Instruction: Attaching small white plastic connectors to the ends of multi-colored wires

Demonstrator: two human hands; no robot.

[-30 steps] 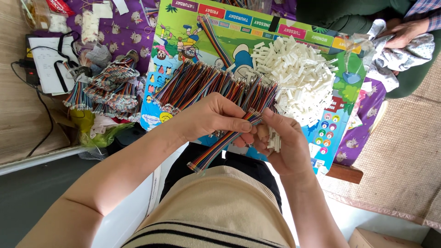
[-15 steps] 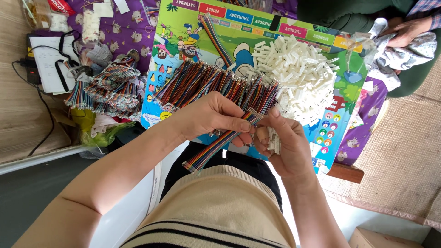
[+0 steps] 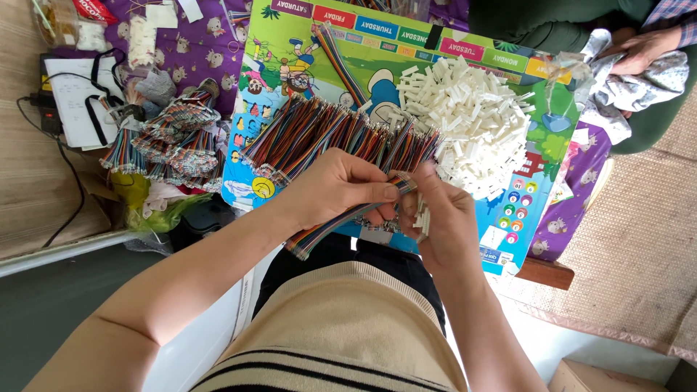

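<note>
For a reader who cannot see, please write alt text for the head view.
Left hand and right hand hold a multicoloured ribbon cable above a colourful board bearing loose cables and white connectors.

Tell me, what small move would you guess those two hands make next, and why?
Probably the right hand presses its small white connector onto the ribbon cable end. The left hand pinches that rainbow cable with its end right beside the right hand's fingers, and the pile of white connectors lies just beyond.
</note>
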